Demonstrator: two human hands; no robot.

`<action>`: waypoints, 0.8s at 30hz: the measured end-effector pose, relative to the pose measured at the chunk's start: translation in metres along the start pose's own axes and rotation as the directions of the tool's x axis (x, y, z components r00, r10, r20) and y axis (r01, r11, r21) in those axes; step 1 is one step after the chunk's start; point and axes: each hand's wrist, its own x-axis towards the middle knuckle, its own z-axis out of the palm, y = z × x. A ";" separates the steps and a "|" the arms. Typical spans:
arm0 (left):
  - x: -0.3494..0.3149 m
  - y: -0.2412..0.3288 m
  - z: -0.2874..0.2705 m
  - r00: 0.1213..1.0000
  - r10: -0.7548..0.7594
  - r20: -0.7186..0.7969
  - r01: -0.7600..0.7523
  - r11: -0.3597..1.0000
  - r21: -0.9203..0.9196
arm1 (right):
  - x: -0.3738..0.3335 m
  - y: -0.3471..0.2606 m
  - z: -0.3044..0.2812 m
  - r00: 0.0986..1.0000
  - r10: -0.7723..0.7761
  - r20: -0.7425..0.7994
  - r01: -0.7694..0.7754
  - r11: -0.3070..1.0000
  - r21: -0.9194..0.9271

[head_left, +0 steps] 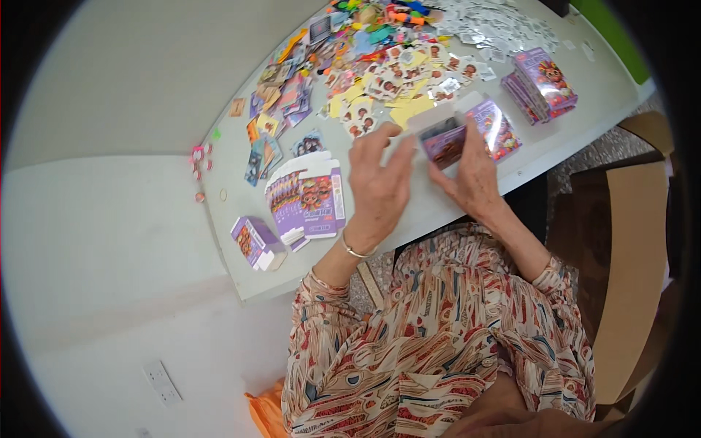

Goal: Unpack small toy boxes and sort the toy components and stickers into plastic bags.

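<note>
My right hand (476,179) grips a small purple carton (445,145) above the near side of the table, thumb on one side and fingers on the other. The carton's white top flap stands up, and something dark shows inside. To its left, my left hand (381,186) is raised with its fingers apart, holding nothing I can see; its fingertips are slightly blurred. Just beyond my right hand lies another purple printed box (498,131). Left of my left hand, several flat purple cartons (320,201) overlap in a fan, beside a formed purple box (255,242).
A stack of purple boxes (544,86) sits at the right. Farther back are picture cards (394,77), small white packets (496,28), colourful plastic trinkets (365,36) and paper pieces (266,142). A wall (95,233) borders the left; a cardboard box (631,263) stands at the right.
</note>
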 end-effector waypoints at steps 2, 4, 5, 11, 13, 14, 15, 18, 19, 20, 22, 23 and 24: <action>-0.014 -0.026 -0.015 0.983 -0.158 -0.091 0.156 0.987 -0.020 | 0.008 0.004 -0.005 0.997 0.047 -0.056 -0.051 0.996 -0.070; -0.038 -0.073 -0.034 0.989 -0.146 -0.003 0.146 0.985 0.091 | 0.017 0.001 -0.010 0.996 0.038 -0.085 -0.041 0.998 -0.041; -0.048 -0.086 -0.045 0.962 -0.214 0.167 0.160 0.944 0.290 | 0.021 -0.003 -0.015 0.988 -0.051 -0.145 0.039 0.996 -0.085; -0.093 -0.136 -0.059 0.816 -0.347 0.462 0.170 0.909 0.381 | 0.006 -0.034 -0.002 0.969 -0.231 -0.093 0.231 0.973 -0.006; -0.097 -0.145 -0.054 0.827 -0.314 0.467 0.177 0.933 0.315 | -0.007 -0.041 0.006 0.975 -0.221 -0.007 0.221 0.975 0.031; -0.098 -0.147 -0.052 0.826 -0.317 0.466 0.193 0.936 0.293 | -0.010 -0.045 0.009 0.973 -0.217 0.079 0.211 0.975 0.077; -0.098 -0.149 -0.051 0.825 -0.320 0.466 0.210 0.939 0.273 | -0.011 -0.048 0.011 0.969 -0.211 0.131 0.201 0.975 0.091; -0.098 -0.156 -0.050 0.839 -0.294 0.458 0.228 0.954 0.195 | -0.016 -0.054 0.017 0.941 -0.197 0.276 0.151 0.972 0.181; -0.100 -0.156 -0.051 0.839 -0.296 0.456 0.229 0.953 0.197 | -0.018 -0.056 0.019 0.940 -0.199 0.276 0.152 0.971 0.183; -0.097 -0.150 -0.051 0.862 -0.312 0.400 0.244 0.946 0.213 | -0.020 -0.056 0.021 0.936 -0.200 0.289 0.150 0.971 0.186; -0.096 -0.150 -0.049 0.881 -0.324 0.345 0.257 0.940 0.226 | -0.024 -0.057 0.025 0.933 -0.197 0.302 0.145 0.972 0.187; -0.098 -0.153 -0.051 0.870 -0.345 0.351 0.269 0.930 0.249 | -0.026 -0.059 0.026 0.925 -0.215 0.314 0.155 0.966 0.207; -0.100 -0.155 -0.052 0.859 -0.366 0.358 0.279 0.921 0.272 | -0.028 -0.061 0.028 0.916 -0.233 0.326 0.163 0.960 0.227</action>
